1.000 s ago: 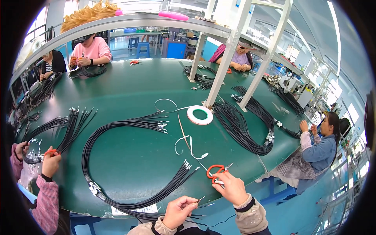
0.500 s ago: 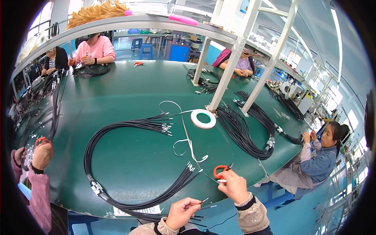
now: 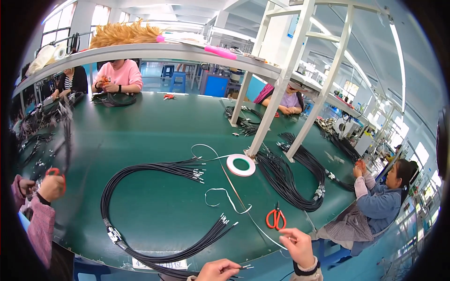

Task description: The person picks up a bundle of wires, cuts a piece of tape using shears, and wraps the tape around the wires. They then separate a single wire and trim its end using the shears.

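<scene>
Head view: the left hand (image 3: 219,270) sits at about six o'clock on the lower rim, fingers curled and pinching the end of a thin black wire (image 3: 244,267) whose metal tip pokes out toward the right hand. The right hand (image 3: 298,245), at roughly five o'clock, is raised just past the edge of the green table (image 3: 140,140). Its thumb and forefinger seem pressed on a thin white strand (image 3: 262,230) that runs up across the table toward the white tape roll (image 3: 241,165) near the centre, though the strand is so fine here that the grip is hard to confirm.

The orange-handled scissors (image 3: 276,218) lie flat on the table just above the right hand, at its twelve o'clock, untouched. A long looped bundle of black cables (image 3: 154,206) curves from the middle of the table down to seven o'clock, its terminal ends fanned out near the left hand.

Other people work at nine, eleven, one and three o'clock.

As a judgement, the main risks are the strand snagging on the scissors or the bundle's loose ends as it is drawn tight, and the pinched wire slipping from so light a hold. The bundle hangs partly over the table edge and could slide off.
</scene>
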